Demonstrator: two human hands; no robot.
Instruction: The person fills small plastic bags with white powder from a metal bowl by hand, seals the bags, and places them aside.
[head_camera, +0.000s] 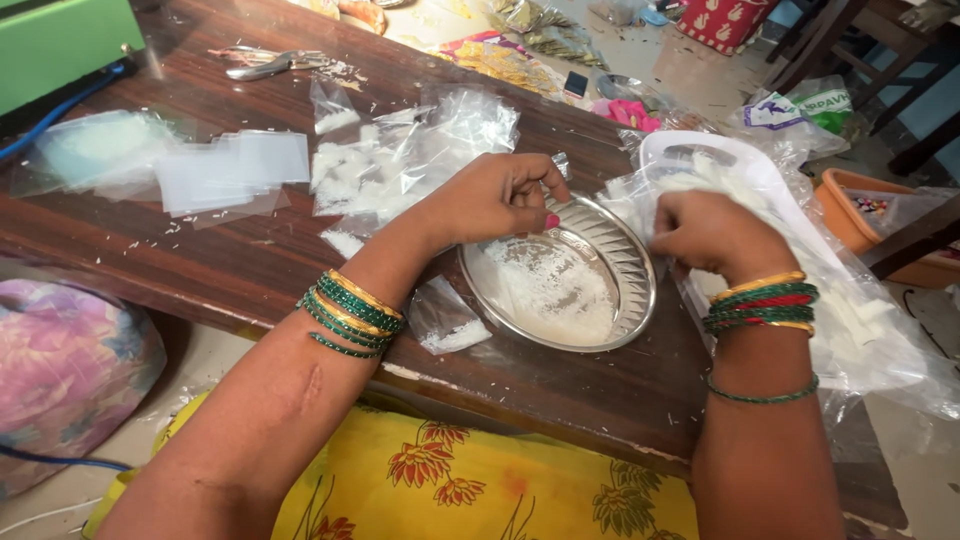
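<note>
Inspecting station: a person seated at a dark wooden worktop (250, 260), both hands over a steel plate (625, 270).
Left hand: the left hand (500, 195) hovers over the plate's near-left rim, grip pressed together, fingertips pinched on something small; what it pinches cannot be told.
Right hand: the right hand (710, 235) rests at the plate's right edge, grip curled closed on the clear plastic of a large bag (860, 330); whether it grasps anything else is hidden.
Steel plate: oval, ribbed rim, lying flat near the worktop's front edge, holding a thin layer of white flakes (550, 285).
Large bag: clear, holding white material, lying right of the plate and overhanging the worktop's edge.
Small pouches: filled clear pouches (400, 160) heaped behind the left hand; one filled pouch (445, 320) beside the left wrist.
Empty pouches: flat stack (225, 170) further left.
Scissors: scissors (265, 65) at the far edge.
</note>
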